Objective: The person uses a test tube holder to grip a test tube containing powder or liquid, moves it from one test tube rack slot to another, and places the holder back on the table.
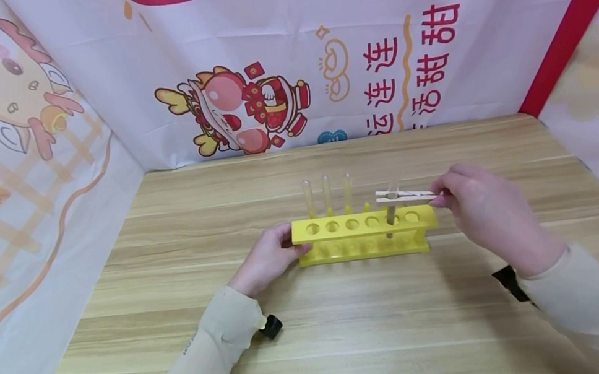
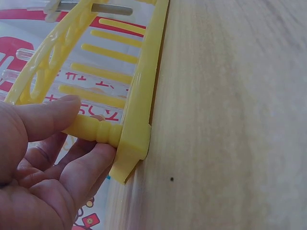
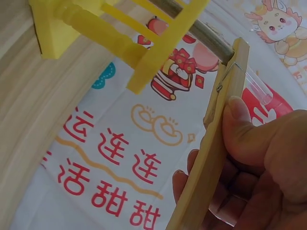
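Head view: a yellow plastic test tube rack with a row of round holes (image 1: 363, 231) stands on the wood-grain worktop (image 1: 351, 336), its long axis running left to right between the two hands. The left hand (image 1: 269, 257) is at its left end; the right hand (image 1: 490, 213) is beyond its right end and holds a slim pale wooden tube clamp (image 1: 411, 195). The clamp points left from the fingers over the rack, its tip round a clear test tube with grey-brown contents (image 1: 391, 215). This tube lies left of the right hand, the nearer of the two, its long axis near upright with a slight lean, through the fifth hole from the left. Three clear, seemingly unfilled test tubes (image 1: 327, 196) stand rounded end up along the rack's far side, toward the left.

Left wrist view: the left hand's grip is closed round the ridged yellow end post (image 2: 96, 129), thumb on one side and fingers on the other. The filled tube passes through the top plate, its rounded end short of the rack's base.

Right wrist view: the right hand's grip is clenched on the wooden clamp, thumb pressed along one face and fingers curled behind. It touches no glass itself; a thin metal spring wire (image 3: 227, 75) crosses the clamp near the tube.
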`<state>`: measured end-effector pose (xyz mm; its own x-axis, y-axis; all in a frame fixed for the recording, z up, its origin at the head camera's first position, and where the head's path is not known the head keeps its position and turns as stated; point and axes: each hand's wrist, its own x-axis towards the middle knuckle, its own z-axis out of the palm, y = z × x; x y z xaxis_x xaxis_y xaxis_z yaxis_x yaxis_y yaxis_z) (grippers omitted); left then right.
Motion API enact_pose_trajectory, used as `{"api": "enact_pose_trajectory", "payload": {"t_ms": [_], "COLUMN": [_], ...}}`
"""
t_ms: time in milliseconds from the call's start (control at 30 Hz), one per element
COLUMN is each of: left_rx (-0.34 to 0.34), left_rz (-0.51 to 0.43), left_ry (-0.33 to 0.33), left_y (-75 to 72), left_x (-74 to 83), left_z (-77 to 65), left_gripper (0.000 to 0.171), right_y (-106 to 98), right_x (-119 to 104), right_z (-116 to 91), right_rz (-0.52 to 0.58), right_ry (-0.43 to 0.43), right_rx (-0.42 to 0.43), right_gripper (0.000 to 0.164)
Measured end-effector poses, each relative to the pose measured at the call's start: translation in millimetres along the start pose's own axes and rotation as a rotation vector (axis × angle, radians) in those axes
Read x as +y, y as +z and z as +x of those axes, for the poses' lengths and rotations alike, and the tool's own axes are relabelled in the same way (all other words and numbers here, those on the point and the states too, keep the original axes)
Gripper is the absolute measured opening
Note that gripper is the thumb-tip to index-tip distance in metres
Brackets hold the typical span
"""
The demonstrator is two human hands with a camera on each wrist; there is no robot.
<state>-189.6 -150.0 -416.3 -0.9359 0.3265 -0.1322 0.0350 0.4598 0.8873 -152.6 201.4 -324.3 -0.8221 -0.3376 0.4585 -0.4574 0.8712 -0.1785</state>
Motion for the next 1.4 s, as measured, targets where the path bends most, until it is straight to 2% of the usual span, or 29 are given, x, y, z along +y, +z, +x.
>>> {"api": "enact_pose_trajectory", "payload": {"t_ms": [367, 967, 1400], "left_rx": [0.000, 0.003, 0.001], "left_rz": [-0.003, -0.014, -0.008], "left_ry": [-0.017, -0.019, -0.014], "left_y": [-0.5, -0.4, -0.3], "left_x": [2.3, 0.9, 0.7], "left_z": [-1.5, 0.1, 0.2], "left_gripper": [0.029, 0.030, 0.029], "right_y": [11.7, 18.9, 24.5], "right_x": [3.9, 1.7, 2.1], "right_z": [-4.8, -9.1, -11.5], "right_rz": [0.015, 0.014, 0.019], "right_ry": [-0.022, 0.000, -0.012], "right_rx": [0.015, -0.022, 0.013], "right_gripper": [0.014, 0.019, 0.016]}}
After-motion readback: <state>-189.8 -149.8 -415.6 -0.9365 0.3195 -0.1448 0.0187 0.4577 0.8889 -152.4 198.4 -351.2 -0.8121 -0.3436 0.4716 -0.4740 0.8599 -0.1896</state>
